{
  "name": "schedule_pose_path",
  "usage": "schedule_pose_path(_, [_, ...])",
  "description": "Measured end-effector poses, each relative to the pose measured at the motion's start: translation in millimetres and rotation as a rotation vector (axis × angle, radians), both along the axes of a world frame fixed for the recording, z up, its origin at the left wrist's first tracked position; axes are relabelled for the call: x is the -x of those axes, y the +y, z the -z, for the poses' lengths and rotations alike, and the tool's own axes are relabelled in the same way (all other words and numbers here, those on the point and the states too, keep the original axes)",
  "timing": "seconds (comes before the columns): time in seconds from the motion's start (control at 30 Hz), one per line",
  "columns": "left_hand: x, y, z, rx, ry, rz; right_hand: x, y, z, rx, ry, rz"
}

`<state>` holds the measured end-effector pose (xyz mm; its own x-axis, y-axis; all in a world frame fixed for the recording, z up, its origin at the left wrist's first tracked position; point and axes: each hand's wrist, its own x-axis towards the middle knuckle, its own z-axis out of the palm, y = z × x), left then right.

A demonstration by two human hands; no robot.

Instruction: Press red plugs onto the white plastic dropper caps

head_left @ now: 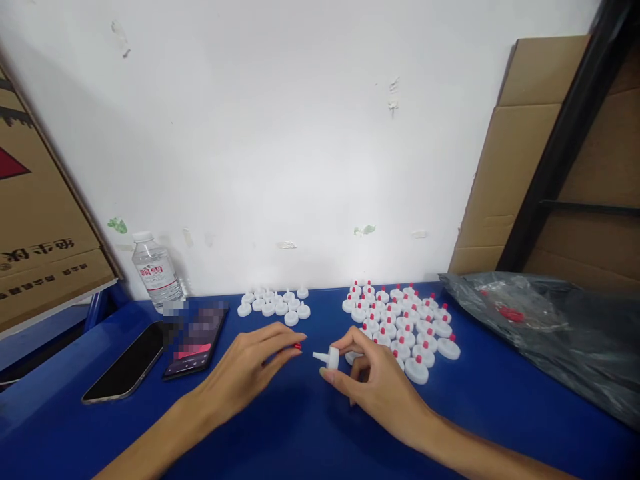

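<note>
Between thumb and fingers, my left hand (255,357) pinches a small red tip cap (297,346), mostly hidden by the fingertips. Facing it, my right hand (373,373) grips a white nozzle cap (333,358) turned on its side, its narrow spout pointing left at the red piece. A short gap separates the two parts. Beyond my right hand stand many white nozzle caps with red tips (400,320), upright in a cluster. Behind my left hand sits a smaller group of white nozzle caps without red tips (275,305).
Two phones, one dark (127,363) and one with a lit screen (197,340), lie at left beside a water bottle (157,273). On the right, a grey plastic bag (555,353) bears a clear bag with red pieces (513,313). A white wall (300,147) backs the blue table (280,427).
</note>
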<state>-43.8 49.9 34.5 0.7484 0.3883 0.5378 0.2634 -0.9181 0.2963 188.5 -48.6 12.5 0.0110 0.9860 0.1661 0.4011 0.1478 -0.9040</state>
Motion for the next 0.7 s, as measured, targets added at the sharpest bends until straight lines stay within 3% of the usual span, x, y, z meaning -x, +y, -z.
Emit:
schedule_pose_path(0.1, [-2.8, -6.9, 6.1, -0.001, 0.032, 0.053, -0.2, 0.2, -0.2, 0.000, 0.017, -0.004])
schedule_pose_path(0.5, [-6.9, -11.8, 16.0, -0.002, 0.025, 0.041, -1.6, 1.1, 6.3, -0.003, 0.004, -0.061])
schedule_pose_path(0.7, [-8.3, -13.0, 13.7, -0.071, 0.029, 0.026, -1.1, 1.0, 7.9, -0.024, -0.038, -0.053])
